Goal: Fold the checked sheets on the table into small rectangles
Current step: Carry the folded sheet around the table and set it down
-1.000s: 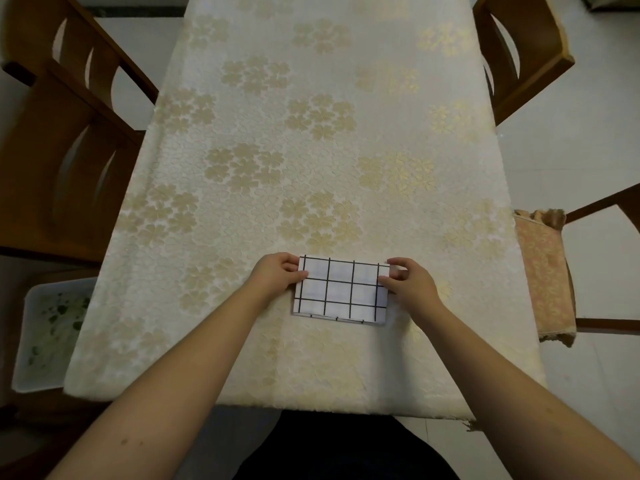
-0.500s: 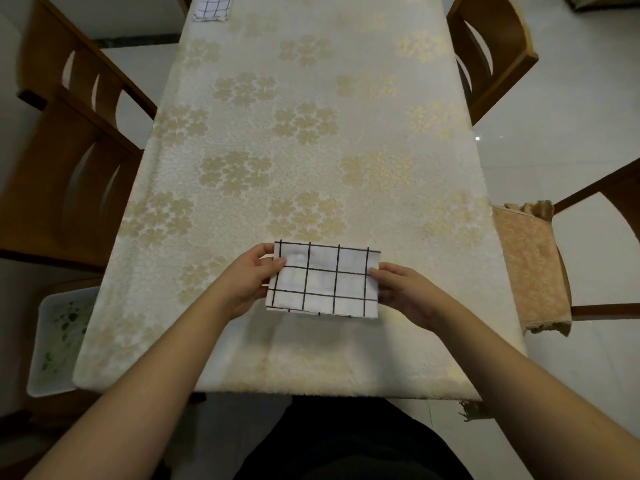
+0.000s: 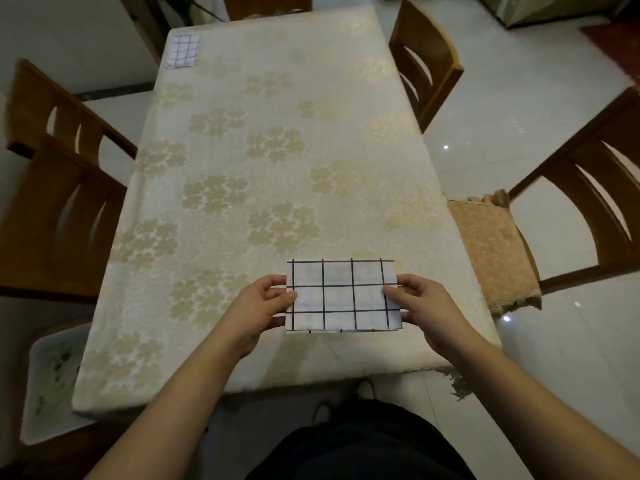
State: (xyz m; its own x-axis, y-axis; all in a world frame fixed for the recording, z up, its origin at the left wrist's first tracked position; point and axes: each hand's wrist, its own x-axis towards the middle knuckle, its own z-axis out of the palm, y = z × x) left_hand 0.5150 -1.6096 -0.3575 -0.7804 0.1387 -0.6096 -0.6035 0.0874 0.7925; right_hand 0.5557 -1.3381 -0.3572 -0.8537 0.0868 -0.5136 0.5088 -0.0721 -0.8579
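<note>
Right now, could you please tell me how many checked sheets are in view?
2: one folded sheet held between both hands near the table's front edge, another folded sheet lying at the far left corner.

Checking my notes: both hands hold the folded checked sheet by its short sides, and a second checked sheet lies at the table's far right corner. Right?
Not quite. Both hands, left and right, do hold the folded sheet by its short sides, but the head view shows the second sheet at the table's far left corner, not the right.

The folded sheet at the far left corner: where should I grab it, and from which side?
Take the far sheet at its near short edge, reaching straight across the table. It lies flat, so probably slide fingers under that edge and pinch; nothing crowds it.
</note>
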